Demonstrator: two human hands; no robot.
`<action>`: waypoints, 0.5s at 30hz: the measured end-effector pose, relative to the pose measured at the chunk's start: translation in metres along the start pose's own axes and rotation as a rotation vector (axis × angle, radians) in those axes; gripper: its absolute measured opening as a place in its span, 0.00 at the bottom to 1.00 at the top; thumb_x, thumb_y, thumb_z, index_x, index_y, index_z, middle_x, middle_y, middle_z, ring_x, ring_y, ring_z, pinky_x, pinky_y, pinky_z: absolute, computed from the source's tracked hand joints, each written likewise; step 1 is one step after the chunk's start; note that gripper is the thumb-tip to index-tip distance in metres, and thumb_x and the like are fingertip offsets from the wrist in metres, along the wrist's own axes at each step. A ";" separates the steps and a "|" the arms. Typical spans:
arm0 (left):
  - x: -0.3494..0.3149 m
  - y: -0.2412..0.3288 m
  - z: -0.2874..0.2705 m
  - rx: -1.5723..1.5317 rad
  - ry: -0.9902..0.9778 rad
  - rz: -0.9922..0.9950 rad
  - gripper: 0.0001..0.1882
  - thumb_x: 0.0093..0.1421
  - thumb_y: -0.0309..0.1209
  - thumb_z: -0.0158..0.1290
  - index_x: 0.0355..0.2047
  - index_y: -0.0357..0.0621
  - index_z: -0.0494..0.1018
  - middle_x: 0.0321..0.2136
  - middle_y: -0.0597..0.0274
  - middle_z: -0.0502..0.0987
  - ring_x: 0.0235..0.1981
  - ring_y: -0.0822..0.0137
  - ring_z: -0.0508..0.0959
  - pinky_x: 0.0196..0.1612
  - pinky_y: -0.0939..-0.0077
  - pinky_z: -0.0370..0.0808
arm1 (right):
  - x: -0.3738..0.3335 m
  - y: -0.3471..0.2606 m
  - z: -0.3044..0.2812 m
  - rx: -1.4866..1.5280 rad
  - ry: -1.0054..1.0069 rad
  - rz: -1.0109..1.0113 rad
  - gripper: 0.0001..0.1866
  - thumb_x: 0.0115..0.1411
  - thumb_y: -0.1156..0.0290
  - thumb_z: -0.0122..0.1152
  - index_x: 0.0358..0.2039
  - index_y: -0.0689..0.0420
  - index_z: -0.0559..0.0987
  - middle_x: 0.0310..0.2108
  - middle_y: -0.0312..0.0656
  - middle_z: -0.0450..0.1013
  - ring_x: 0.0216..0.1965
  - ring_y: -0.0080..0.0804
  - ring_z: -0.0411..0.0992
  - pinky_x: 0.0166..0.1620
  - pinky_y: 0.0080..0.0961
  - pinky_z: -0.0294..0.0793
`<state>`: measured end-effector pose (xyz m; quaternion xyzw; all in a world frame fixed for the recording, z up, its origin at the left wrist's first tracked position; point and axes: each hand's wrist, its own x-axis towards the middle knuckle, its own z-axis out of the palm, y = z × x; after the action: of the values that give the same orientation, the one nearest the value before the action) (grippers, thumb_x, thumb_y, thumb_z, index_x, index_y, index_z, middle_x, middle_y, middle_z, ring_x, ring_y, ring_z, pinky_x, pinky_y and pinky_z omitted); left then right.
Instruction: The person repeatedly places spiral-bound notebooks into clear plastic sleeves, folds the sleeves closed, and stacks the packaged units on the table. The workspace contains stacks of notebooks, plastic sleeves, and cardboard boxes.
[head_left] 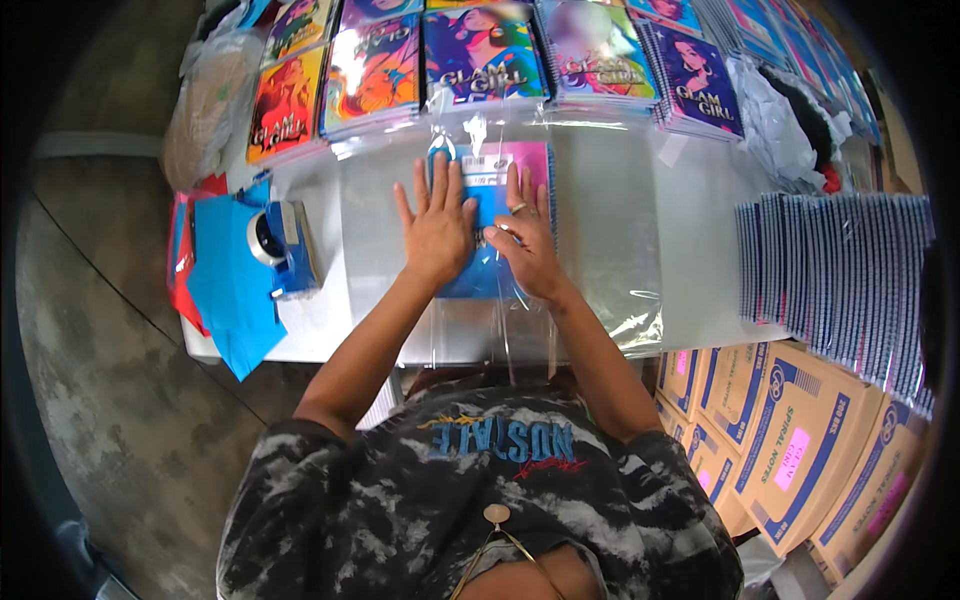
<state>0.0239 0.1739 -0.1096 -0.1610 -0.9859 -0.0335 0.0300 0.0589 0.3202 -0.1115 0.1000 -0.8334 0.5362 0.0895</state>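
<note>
A spiral notebook with a blue and pink cover lies in front of me, under and between clear plastic film. A white label shows near its far edge. My left hand rests flat on the notebook's left side, its fingers spread. On the right side, my right hand presses on the film over the cover, with a ring on one finger. Some of its fingers stretch away from me, while the thumb and one bent finger sit close together. No held object is visible in either hand.
Several stacks of colourful notebooks line the table's far side. A blue tape dispenser stands left on blue sheets. A tall notebook stack occupies the right edge. Cardboard boxes are below right; plastic bags lie behind.
</note>
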 end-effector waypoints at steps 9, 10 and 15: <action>0.002 0.000 0.006 -0.092 0.045 0.039 0.27 0.64 0.41 0.33 0.61 0.42 0.52 0.64 0.58 0.47 0.66 0.53 0.40 0.61 0.43 0.34 | 0.019 0.010 0.001 -0.340 -0.380 -0.186 0.13 0.53 0.65 0.49 0.22 0.62 0.76 0.61 0.63 0.46 0.65 0.58 0.37 0.62 0.54 0.26; -0.001 0.003 0.003 -0.052 0.080 -0.010 0.28 0.63 0.44 0.35 0.61 0.42 0.53 0.64 0.59 0.48 0.65 0.52 0.42 0.61 0.42 0.36 | 0.024 0.008 -0.003 -0.319 -0.438 -0.140 0.14 0.52 0.64 0.49 0.19 0.60 0.76 0.62 0.60 0.44 0.66 0.54 0.35 0.63 0.53 0.24; -0.124 0.037 -0.030 -0.233 -0.205 0.340 0.32 0.56 0.45 0.49 0.58 0.46 0.59 0.60 0.53 0.57 0.63 0.53 0.51 0.61 0.46 0.45 | 0.029 0.008 -0.005 -0.208 -0.573 0.003 0.13 0.48 0.61 0.54 0.14 0.54 0.78 0.65 0.53 0.40 0.67 0.48 0.28 0.63 0.48 0.20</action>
<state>0.1549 0.1678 -0.0867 -0.3300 -0.9319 -0.1248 -0.0839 0.0288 0.3265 -0.1092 0.2362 -0.8752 0.3982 -0.1404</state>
